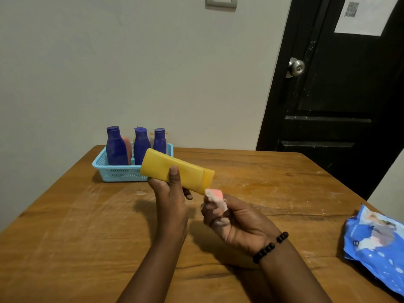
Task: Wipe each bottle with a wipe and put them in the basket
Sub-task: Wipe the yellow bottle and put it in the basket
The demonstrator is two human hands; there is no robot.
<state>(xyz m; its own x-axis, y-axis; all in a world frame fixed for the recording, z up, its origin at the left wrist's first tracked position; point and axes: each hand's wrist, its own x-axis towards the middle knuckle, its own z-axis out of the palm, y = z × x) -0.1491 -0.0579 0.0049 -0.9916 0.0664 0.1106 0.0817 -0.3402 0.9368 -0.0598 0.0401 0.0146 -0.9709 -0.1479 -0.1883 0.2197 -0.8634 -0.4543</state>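
My left hand (170, 193) grips a yellow bottle (185, 170) above the table, tilted with its cap end pointing down to the right. My right hand (229, 217) pinches a crumpled pink-white wipe (215, 196), which touches the bottle's cap end. A light blue basket (118, 172) stands at the far left of the table near the wall. In it stand three dark blue bottles (115, 147) upright, with a pink bottle (127, 147) partly hidden behind them.
A blue wipes packet (376, 243) lies at the table's right edge. The wooden table (262, 171) meets the wall at the back. A black door with a round knob (296, 67) is at the right.
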